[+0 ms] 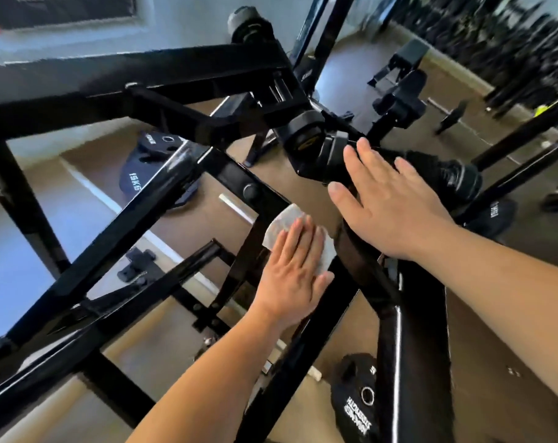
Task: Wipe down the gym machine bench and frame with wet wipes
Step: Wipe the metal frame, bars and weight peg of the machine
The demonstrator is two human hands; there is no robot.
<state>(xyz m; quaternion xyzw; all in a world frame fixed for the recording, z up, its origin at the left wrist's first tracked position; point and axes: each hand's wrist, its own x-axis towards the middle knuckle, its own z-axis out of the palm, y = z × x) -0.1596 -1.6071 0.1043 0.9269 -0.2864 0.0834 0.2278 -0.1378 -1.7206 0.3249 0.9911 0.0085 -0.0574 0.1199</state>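
A black steel gym machine frame (149, 199) fills the view, its bars crossing at the middle. My left hand (292, 270) lies flat with straight fingers on a white wet wipe (285, 219), pressing it against a frame bar near the crossing. My right hand (389, 203) rests flat and open on the black padded arm (367, 260) beside a round black pivot hub (306, 143). Most of the wipe is hidden under my left fingers. No bench pad is clearly in view.
Black weight plates lie on the brown floor: one marked 15KG (149, 174) behind the frame, one (355, 398) at the bottom, one (494, 215) at the right. A bench (399, 62) and a barbell (443, 107) stand farther back. A pale wall (175, 17) is at the top left.
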